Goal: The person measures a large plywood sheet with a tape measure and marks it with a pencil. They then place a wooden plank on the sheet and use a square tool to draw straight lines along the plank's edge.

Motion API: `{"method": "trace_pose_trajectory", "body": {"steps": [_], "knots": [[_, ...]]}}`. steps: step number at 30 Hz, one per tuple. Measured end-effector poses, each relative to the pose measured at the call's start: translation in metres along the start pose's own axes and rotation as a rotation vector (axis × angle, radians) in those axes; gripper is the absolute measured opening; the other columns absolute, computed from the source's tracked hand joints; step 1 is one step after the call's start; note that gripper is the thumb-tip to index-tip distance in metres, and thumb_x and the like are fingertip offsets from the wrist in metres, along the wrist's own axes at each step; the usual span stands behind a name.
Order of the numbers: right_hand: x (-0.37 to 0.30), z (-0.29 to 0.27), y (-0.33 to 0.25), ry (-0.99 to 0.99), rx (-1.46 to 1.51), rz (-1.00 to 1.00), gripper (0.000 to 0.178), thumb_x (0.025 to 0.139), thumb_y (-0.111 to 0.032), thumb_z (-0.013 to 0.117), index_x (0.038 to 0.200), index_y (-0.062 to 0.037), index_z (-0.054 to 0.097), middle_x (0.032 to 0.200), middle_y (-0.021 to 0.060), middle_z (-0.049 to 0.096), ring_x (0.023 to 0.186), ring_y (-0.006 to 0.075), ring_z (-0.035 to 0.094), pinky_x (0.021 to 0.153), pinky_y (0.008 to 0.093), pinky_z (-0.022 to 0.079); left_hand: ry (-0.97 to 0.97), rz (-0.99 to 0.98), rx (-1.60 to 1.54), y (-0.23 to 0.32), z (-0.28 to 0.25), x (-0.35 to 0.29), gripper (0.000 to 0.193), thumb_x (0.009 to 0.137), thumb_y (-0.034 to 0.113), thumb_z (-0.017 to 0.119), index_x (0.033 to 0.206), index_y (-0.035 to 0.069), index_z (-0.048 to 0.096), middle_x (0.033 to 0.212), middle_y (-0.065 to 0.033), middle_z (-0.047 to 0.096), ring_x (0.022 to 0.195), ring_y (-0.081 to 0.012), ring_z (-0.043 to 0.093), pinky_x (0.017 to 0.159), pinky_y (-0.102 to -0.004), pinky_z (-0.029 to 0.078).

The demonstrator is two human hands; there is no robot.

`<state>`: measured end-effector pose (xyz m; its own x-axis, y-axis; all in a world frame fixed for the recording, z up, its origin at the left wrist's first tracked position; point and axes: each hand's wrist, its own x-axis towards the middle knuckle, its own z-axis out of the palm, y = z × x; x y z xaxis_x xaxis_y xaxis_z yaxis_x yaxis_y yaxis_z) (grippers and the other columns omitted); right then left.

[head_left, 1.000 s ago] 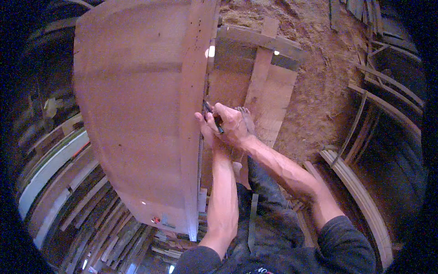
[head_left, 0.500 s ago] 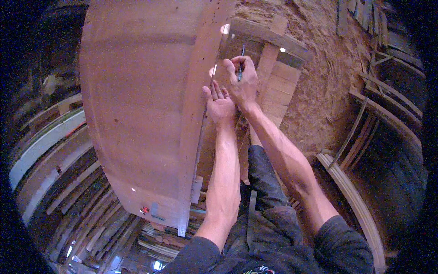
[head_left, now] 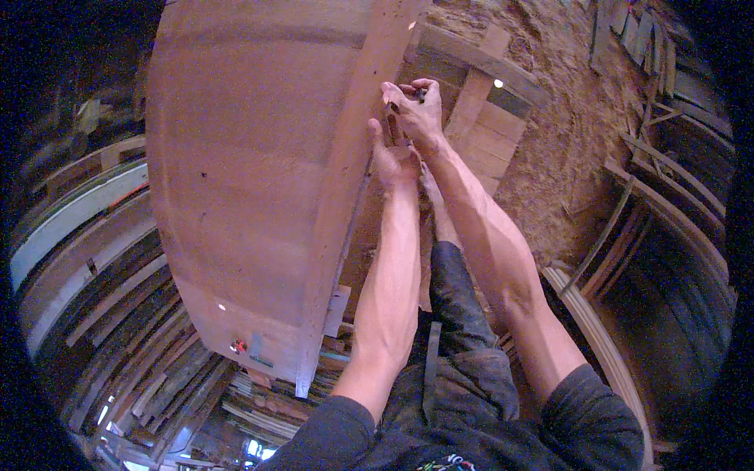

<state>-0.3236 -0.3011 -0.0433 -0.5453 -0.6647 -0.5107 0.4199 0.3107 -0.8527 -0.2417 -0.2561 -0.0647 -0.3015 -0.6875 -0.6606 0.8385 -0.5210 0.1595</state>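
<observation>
My right hand (head_left: 418,116) is closed around a slim dark pen (head_left: 393,107), mostly hidden by the fingers and tilted toward the board edge. Just below it, my left hand (head_left: 397,163) is palm up with its thumb stretched out, and its fingertips are partly hidden behind my right hand. Both hands are close together at the right edge of a large wooden panel (head_left: 251,157). Along that edge runs a long plank (head_left: 345,165), beside my left thumb.
A small red item (head_left: 239,345) and a teal L-shaped piece (head_left: 261,353) lie at the panel's near end. Stacked boards (head_left: 149,337) fill the left side. A wooden frame (head_left: 471,102) stands over sawdust (head_left: 565,141). Long strips (head_left: 597,337) lie at right.
My right hand has turned the pen from upright to tilted across its fingers. Both hands have drawn closer together, the left rising slightly to the right. The view has shifted a little.
</observation>
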Motion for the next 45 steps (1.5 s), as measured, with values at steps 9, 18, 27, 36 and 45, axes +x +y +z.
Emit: {"method": "trace_pose_trajectory", "body": {"steps": [9, 18, 27, 36, 45], "knots": [[0.012, 0.001, 0.018, -0.038, -0.06, -0.014, 0.068, 0.077, -0.031, 0.09, 0.116, -0.0024, 0.043, 0.102, 0.0087, 0.063, 0.088, 0.0145, 0.063, 0.074, 0.0277, 0.055, 0.097, -0.209, -0.031, 0.014, -0.018, -0.048, 0.058, 0.094, 0.047, 0.068, 0.135, 0.011, 0.05, 0.119, -0.0037, 0.065, 0.116, -0.0222, 0.056, 0.098, -0.0373, 0.046], [0.024, -0.01, 0.024, 0.021, -0.189, -0.127, 0.084, 0.065, -0.055, 0.092, 0.113, -0.0002, 0.05, 0.101, 0.0102, 0.063, 0.09, 0.0181, 0.059, 0.08, 0.0316, 0.052, 0.631, -0.135, -0.067, 0.049, -0.14, -0.254, 0.081, 0.092, 0.047, 0.07, 0.151, 0.004, 0.034, 0.141, -0.0138, 0.05, 0.125, -0.028, 0.055, 0.106, -0.0396, 0.045], [0.014, -0.008, 0.017, -0.084, -0.101, -0.087, 0.078, 0.075, -0.035, 0.091, 0.123, 0.0018, 0.041, 0.104, 0.0101, 0.064, 0.086, 0.0148, 0.065, 0.079, 0.0273, 0.056, 0.44, 0.236, -0.481, 0.066, -0.173, -0.219, 0.069, 0.089, 0.039, 0.075, 0.135, -0.003, 0.046, 0.13, -0.0193, 0.06, 0.123, -0.0351, 0.057, 0.11, -0.0485, 0.046], [0.01, -0.008, 0.015, -0.034, -0.196, -0.123, 0.077, 0.074, -0.044, 0.091, 0.118, 0.0016, 0.047, 0.1, 0.0078, 0.062, 0.087, 0.0143, 0.063, 0.075, 0.0283, 0.056, 0.35, 0.391, -0.287, 0.043, -0.13, -0.166, 0.051, 0.089, 0.027, 0.076, 0.126, -0.002, 0.056, 0.126, -0.0101, 0.06, 0.121, -0.0254, 0.056, 0.111, -0.0391, 0.047], [-0.005, -0.026, 0.006, 0.22, -0.504, -0.447, 0.041, 0.098, -0.044, 0.059, 0.1, -0.0038, 0.067, 0.094, 0.0155, 0.071, 0.088, 0.0303, 0.069, 0.081, 0.041, 0.053, 0.438, 0.424, -0.28, 0.04, -0.14, -0.159, 0.055, 0.088, 0.027, 0.077, 0.13, -0.001, 0.054, 0.128, -0.0109, 0.058, 0.121, -0.0243, 0.054, 0.108, -0.0372, 0.05]]}}
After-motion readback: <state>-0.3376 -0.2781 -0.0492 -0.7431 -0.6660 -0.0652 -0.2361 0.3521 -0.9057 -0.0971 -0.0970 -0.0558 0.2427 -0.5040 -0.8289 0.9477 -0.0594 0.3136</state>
